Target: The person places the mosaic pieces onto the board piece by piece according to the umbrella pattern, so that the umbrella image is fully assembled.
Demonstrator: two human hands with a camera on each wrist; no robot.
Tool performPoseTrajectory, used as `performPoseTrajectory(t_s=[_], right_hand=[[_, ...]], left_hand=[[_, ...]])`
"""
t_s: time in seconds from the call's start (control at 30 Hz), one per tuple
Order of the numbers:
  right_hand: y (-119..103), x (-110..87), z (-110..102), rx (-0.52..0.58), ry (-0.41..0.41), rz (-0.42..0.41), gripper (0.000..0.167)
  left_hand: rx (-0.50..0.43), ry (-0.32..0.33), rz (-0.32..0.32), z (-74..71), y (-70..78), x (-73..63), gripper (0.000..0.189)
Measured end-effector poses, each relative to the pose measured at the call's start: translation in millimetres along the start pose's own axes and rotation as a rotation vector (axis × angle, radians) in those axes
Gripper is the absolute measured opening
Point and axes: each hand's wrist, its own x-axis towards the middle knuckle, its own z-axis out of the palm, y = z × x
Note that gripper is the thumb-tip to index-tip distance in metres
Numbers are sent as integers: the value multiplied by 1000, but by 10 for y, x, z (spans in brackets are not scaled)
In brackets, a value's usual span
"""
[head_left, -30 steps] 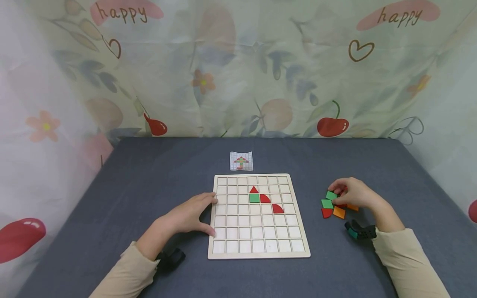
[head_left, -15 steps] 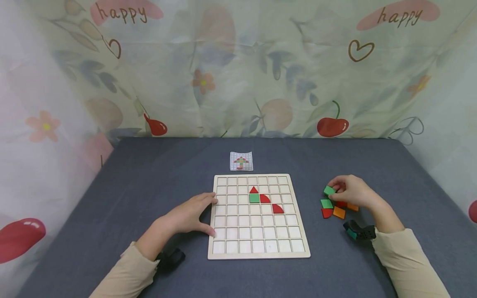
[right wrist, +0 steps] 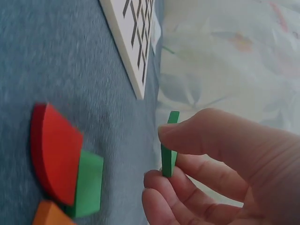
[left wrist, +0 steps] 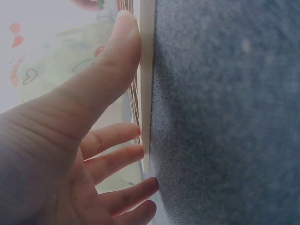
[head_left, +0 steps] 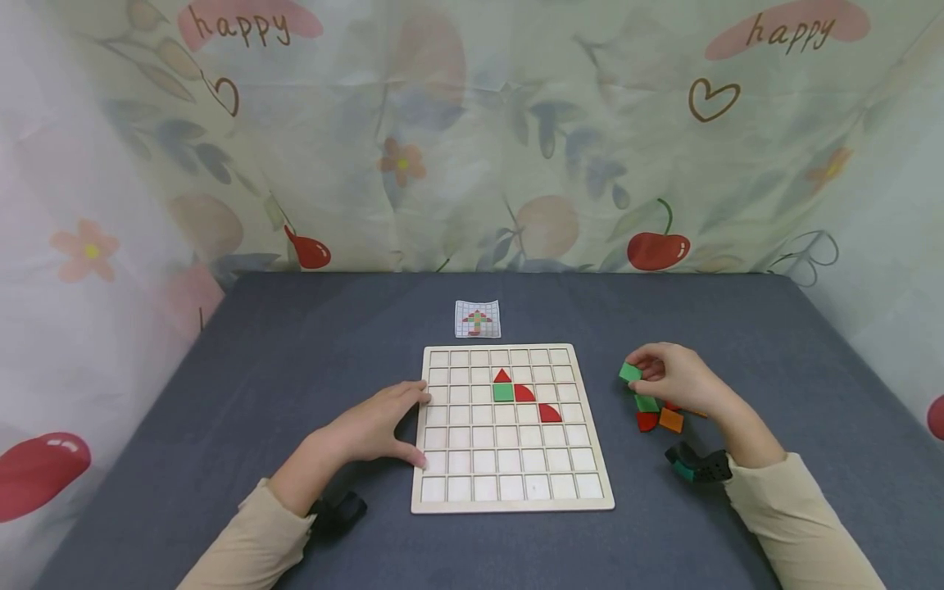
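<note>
The right hand (head_left: 680, 381) has its grip clamped on a green tile (head_left: 630, 373), which I see above the desk (head_left: 317, 328), right of the grid board (head_left: 483, 463), near loose tiles (head_left: 671, 420). My left hand (head_left: 372, 424) view shows its grip spread, touching the board's edge.

Dressed in plain, light beige cloth, with a loose left sleeve (head_left: 247, 537) and a matching right sleeve (head_left: 807, 520), both softly creased and ending short of the bare left hand (head_left: 378, 422) and right hand (head_left: 680, 378). Carries a blocky black wrist mount (head_left: 348, 511) by the left sleeve's edge, too dark for finer detail. Wears by the right sleeve's edge a curved black strap (head_left: 714, 467), dotted with small holes, with a teal patch (head_left: 683, 471) at the end away from the cloth.
</note>
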Motion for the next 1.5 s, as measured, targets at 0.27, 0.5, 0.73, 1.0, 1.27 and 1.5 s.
performPoseTrajectory(t_s=[0.27, 0.5, 0.73, 1.0, 1.27, 1.5], right_hand=[[-119, 22, 94, -1, 12, -65, 29], [-237, 34, 207, 32, 20, -97, 28], [-368, 81, 349, 39, -12, -151, 29], [-556, 143, 509, 35, -62, -181, 26], [-691, 181, 618, 42, -98, -232, 22], [-751, 214, 698, 12, -114, -261, 24]], left_hand=[[-5, 2, -10, -3, 8, -3, 88], [-1, 5, -7, 2, 4, 0, 89], [-1, 5, -1, 6, -3, 2, 89], [0, 6, 2, 3, 0, 3, 88], [-1, 4, -5, 5, 0, 0, 88], [-3, 7, 3, 9, -4, -6, 88]])
